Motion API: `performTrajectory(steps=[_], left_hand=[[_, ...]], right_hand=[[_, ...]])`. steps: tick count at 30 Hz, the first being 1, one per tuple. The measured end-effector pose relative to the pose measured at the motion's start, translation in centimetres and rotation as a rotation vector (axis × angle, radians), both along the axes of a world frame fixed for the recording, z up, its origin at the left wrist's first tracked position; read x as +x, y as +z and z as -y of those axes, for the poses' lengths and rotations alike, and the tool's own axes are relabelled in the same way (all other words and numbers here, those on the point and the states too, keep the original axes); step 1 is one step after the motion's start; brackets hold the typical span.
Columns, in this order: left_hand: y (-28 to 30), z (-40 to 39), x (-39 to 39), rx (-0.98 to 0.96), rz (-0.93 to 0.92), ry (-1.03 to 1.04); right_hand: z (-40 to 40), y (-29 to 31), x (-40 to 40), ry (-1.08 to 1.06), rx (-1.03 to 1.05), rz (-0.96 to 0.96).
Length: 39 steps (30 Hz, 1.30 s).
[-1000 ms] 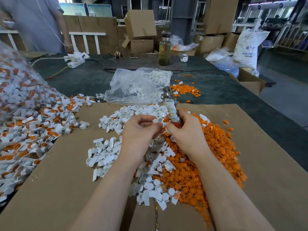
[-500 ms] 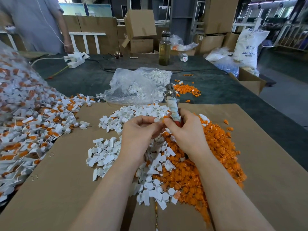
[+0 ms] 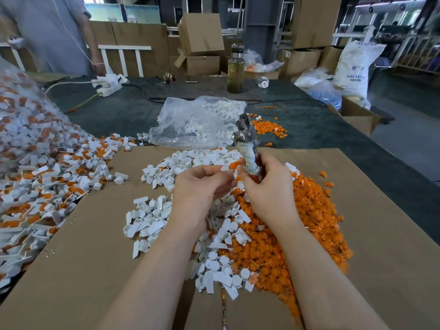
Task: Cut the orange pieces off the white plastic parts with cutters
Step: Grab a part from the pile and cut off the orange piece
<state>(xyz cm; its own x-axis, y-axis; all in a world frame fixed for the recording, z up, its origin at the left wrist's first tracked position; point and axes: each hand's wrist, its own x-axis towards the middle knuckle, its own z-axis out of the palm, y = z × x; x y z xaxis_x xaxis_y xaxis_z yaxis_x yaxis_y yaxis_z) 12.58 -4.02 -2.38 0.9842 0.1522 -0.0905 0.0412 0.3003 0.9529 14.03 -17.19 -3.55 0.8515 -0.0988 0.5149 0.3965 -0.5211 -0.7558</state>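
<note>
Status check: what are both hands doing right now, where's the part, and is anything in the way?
Right hand grips cutters, head up. Left hand pinches white part, orange piece attached. Nothing blocking.

Soft, even daylight; wide-angle bending and blur toward the edges.

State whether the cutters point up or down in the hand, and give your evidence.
Up. The cutters stand nearly upright: the right hand grips the wrapped handles low, and the metal head rises above the fingers, away from the piles.
</note>
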Motion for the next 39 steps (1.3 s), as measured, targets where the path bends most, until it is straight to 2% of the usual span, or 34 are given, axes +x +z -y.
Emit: performTrajectory(steps=[4,7,18,39], left_hand=[[0.09,0.03,0.04,0.013,0.028,0.041],[0.05,0.22,0.06,0.098,0.055,0.089],[0.04,0.54,-0.27,0.314,0.181,0.162],[-0.46,0.48,0.10,0.447,0.223,0.238]], right_hand=[[-0.10,-0.06,-0.07,-0.051,-0.063,0.023],[-0.24,-0.09,-0.15,-0.070,-0.088,0.033],[-0.40,-0.34,-0.06,-0.072,-0.062,0.062],[-0.21,0.34,-0.08,0.037,-0.110,-0.061]])
